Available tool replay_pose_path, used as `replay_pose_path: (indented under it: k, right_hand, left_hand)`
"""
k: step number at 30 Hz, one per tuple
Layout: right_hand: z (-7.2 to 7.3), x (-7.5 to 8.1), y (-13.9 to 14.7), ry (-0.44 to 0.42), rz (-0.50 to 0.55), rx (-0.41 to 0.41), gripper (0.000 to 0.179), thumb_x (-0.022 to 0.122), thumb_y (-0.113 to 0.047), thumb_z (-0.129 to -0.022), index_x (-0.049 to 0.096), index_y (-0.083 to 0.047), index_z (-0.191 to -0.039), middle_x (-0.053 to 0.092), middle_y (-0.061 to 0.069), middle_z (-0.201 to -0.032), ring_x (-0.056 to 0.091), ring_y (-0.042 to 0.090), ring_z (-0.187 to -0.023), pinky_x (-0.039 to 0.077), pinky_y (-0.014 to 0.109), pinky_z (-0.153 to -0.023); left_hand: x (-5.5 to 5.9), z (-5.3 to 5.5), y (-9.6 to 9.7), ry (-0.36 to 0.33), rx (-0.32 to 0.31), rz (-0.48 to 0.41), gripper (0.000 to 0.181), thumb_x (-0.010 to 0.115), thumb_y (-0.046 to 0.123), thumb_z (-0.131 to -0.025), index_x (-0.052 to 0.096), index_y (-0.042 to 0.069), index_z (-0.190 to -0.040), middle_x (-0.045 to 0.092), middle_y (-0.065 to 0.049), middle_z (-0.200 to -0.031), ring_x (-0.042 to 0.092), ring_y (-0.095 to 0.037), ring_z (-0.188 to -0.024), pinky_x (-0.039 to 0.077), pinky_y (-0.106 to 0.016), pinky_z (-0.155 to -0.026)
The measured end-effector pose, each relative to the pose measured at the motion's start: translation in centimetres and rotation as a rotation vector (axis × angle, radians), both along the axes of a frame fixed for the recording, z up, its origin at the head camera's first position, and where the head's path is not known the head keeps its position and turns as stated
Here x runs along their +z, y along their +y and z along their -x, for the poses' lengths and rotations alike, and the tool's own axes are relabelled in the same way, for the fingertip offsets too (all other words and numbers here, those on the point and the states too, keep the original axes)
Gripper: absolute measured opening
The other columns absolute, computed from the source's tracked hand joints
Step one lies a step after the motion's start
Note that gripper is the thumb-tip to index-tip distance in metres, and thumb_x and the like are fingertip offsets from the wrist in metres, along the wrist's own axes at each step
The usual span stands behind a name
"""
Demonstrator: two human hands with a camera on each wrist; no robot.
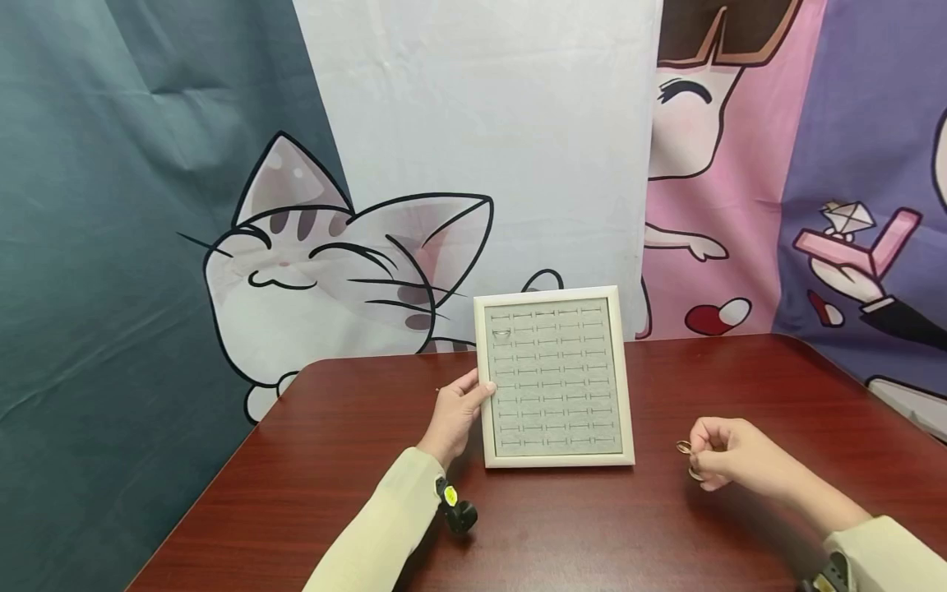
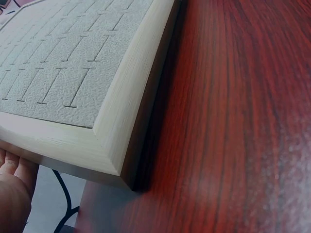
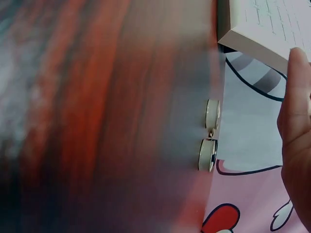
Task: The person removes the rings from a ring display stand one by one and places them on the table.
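A pale-framed ring display tray [image 1: 552,459] with grey slotted lining stands tilted up, facing the head camera. My left hand [image 1: 455,415] grips its left side, thumb over the front edge and fingers behind. In the left wrist view only part of the left hand [image 2: 14,196] shows, at the tray's rim [image 2: 127,104]. One thin ring [image 1: 501,333] sits in a slot near the tray's upper left. To the right of the tray, my right hand [image 1: 740,456] is curled, with thumb and fingers pinching two gold-coloured rings [image 1: 684,447]. The right wrist view shows these wide gold-edged rings [image 3: 212,114] close together.
The dark red wooden table [image 1: 355,411] runs beneath both hands. Behind it hangs a backdrop [image 1: 481,99] printed with a cartoon cat and figures. A black wrist camera [image 1: 460,514] is strapped at the left cuff.
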State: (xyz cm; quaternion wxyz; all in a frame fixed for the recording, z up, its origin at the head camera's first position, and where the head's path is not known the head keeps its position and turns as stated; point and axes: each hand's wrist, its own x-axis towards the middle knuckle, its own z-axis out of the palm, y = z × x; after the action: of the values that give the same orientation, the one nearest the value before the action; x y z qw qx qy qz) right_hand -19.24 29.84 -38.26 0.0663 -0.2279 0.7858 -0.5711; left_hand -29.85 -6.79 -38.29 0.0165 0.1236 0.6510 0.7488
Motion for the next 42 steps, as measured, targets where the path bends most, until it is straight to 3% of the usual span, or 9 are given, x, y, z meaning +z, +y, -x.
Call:
replay_pose_path:
  k: [9, 17, 20, 24, 34, 42]
  right_hand:
    - [-0.1, -0.4, 1.0, -0.143, 0.014, 0.175, 0.008, 0.045, 0.011, -0.083, 0.038, 0.011, -0.079, 0.049, -0.007, -0.067, 0.050, 0.004, -0.058, 0.050, 0.024, -0.053]
    - [-0.5, -0.9, 1.7, -0.228, -0.112, 0.072, 0.012, 0.045, 0.006, -0.078, 0.038, 0.016, -0.079, 0.046, -0.004, -0.062, 0.048, 0.005, -0.056, 0.049, 0.023, -0.051]
    - [-0.6, -1.1, 1.9, -0.252, -0.142, 0.060, 0.004, 0.044, 0.006, -0.076, 0.042, 0.005, -0.072, 0.045, -0.003, -0.061, 0.047, 0.005, -0.055, 0.049, 0.023, -0.050]
    - [-0.8, -1.2, 2.1, -0.274, -0.184, 0.037, 0.014, 0.044, 0.005, -0.073, 0.046, -0.009, -0.072, 0.044, -0.004, -0.060, 0.044, 0.005, -0.053, 0.048, 0.023, -0.050]
    - [-0.8, -1.5, 2.3, -0.309, -0.177, 0.023, 0.001, 0.044, 0.005, -0.071, 0.043, 0.005, -0.072, 0.041, -0.005, -0.060, 0.040, 0.004, -0.052, 0.045, 0.020, -0.048]
    - [-0.9, -1.6, 1.9, -0.333, -0.156, 0.018, 0.023, 0.044, 0.005, -0.070, 0.033, 0.022, -0.082, 0.039, -0.005, -0.058, 0.037, 0.004, -0.051, 0.042, 0.019, -0.048]
  left_hand:
    - [0.1, 0.0, 0.1, -0.003, 0.002, -0.003, 0.044, 0.059, 0.010, -0.089, 0.050, 0.000, -0.131, 0.063, -0.018, -0.116, 0.064, -0.011, -0.086, 0.052, -0.028, -0.080]
    - [0.3, -0.1, 0.0, 0.002, 0.008, 0.010, 0.042, 0.059, 0.011, -0.089, 0.052, 0.004, -0.130, 0.063, -0.016, -0.116, 0.064, -0.011, -0.087, 0.051, -0.029, -0.081]
    - [0.3, -0.1, 0.0, 0.001, 0.009, 0.005, 0.042, 0.059, 0.011, -0.089, 0.052, 0.003, -0.130, 0.063, -0.016, -0.116, 0.064, -0.011, -0.087, 0.051, -0.029, -0.082]
    - [0.3, -0.1, 0.0, 0.004, 0.007, 0.000, 0.042, 0.059, 0.011, -0.089, 0.052, 0.003, -0.130, 0.064, -0.015, -0.114, 0.064, -0.011, -0.086, 0.052, -0.028, -0.081]
    - [0.3, -0.1, 0.1, 0.006, 0.006, -0.007, 0.043, 0.060, 0.011, -0.089, 0.052, 0.002, -0.130, 0.064, -0.016, -0.114, 0.065, -0.011, -0.085, 0.052, -0.028, -0.080]
    - [0.5, -0.4, 0.0, -0.013, -0.007, -0.003, 0.044, 0.059, 0.011, -0.090, 0.050, 0.003, -0.132, 0.063, -0.016, -0.117, 0.065, -0.010, -0.087, 0.051, -0.027, -0.080]
